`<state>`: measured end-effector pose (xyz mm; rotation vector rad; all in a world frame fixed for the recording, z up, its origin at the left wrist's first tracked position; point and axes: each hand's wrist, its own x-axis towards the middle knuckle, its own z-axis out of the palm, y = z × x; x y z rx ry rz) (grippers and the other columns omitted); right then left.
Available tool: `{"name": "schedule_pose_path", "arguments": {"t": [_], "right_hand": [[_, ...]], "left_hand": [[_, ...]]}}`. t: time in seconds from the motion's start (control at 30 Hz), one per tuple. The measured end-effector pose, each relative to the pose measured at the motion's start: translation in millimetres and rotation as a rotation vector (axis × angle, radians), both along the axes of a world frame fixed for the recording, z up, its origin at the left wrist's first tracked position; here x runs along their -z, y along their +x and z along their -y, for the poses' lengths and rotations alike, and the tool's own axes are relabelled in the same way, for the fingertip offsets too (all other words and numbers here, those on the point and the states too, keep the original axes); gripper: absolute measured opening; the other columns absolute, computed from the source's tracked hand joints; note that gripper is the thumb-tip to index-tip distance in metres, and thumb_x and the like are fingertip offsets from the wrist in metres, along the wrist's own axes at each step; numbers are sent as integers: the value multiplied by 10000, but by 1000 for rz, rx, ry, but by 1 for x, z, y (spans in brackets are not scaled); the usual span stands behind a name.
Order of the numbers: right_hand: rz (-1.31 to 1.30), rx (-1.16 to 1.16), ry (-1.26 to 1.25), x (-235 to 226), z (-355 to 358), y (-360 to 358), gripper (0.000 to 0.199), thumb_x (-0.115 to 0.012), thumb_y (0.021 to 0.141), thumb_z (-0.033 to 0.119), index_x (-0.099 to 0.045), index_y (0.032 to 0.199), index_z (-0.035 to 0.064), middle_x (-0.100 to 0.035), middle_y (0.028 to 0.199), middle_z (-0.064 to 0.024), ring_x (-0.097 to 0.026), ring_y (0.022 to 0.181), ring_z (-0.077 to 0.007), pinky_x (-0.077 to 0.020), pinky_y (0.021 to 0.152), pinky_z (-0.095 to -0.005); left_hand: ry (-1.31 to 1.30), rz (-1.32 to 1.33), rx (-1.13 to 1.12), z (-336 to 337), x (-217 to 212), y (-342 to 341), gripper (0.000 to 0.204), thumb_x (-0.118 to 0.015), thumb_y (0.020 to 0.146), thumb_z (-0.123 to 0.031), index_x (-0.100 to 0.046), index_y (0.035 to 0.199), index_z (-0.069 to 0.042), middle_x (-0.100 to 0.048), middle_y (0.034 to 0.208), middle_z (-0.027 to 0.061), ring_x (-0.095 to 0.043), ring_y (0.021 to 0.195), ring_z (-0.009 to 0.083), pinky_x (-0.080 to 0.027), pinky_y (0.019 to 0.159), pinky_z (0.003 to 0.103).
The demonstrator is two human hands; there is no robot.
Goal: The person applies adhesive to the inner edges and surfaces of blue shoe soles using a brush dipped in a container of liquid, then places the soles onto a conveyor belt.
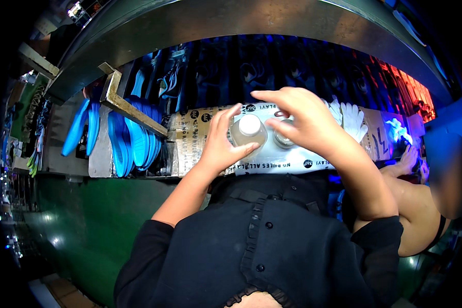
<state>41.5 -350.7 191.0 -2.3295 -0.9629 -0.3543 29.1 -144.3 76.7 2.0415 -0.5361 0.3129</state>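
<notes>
My left hand (219,145) curls around a clear bottle (252,139), its thumb along the near side and its fingers along the left. A white round cap (249,124) tops the bottle. My right hand (304,121) hovers just right of it, thumb and fingers spread apart with nothing visible between them. Partly under that hand stands a second clear round container (284,140), whose top I cannot make out. Both containers rest on a white printed sheet (313,163) laid over the bench.
White gloves (351,119) lie beyond my right wrist. Brown cardboard (187,134) covers the bench on the left, beside blue shoe soles (131,138) and an angled metal bracket (119,101). A metal beam (215,23) spans the far side. At right, another person's arm (413,205) is close by.
</notes>
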Motion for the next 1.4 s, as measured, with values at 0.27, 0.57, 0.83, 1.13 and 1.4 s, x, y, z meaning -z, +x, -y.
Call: {"name": "schedule_pose_path", "arguments": {"t": [0.27,0.57,0.83,1.13,1.4], "right_hand": [[-197,251,299,13,35,-33,354,-522,753,-76,-665,1037,80,-473,774,-40,-476,715,-126,-408,658,-250],[-458,267,433,31,33,-42,243,-496,744,-70,-664,894,23,-422,745,-7,-405,678,-96,-335,628,-210],[-395,-47,202,9,-57,-17,274,-448,677,-88,-656,818,21,-431,726,-32,-425,684,-123,-350,633,-232],[-96,-188,64,-16,-159,17,296,-532,762,-1,-619,1043,35,-515,979,-104,-509,879,-195,-409,799,-272],[650,-227,-269,-33,-261,61,433,-599,848,207,-519,1243,51,-466,1319,-147,-417,1238,-298,-315,1027,-392]], "left_hand": [[267,66,-7,1,-47,6,372,-818,583,-235,-643,849,-43,-600,803,103,-583,800,276,-471,744,342],[67,-41,-219,-118,-94,-109,390,-795,542,-101,-638,896,-57,-563,739,47,-519,656,170,-414,613,271],[395,-304,-766,-189,-33,-210,304,-755,568,-136,-634,828,-34,-577,740,107,-575,690,270,-458,618,345],[240,-459,-1434,-280,208,-260,369,-732,656,-230,-614,958,-52,-611,973,141,-578,925,310,-466,819,382],[223,-919,-1584,-308,316,-220,480,-737,646,-323,-529,1003,-79,-606,990,139,-593,909,335,-479,780,424]]}}
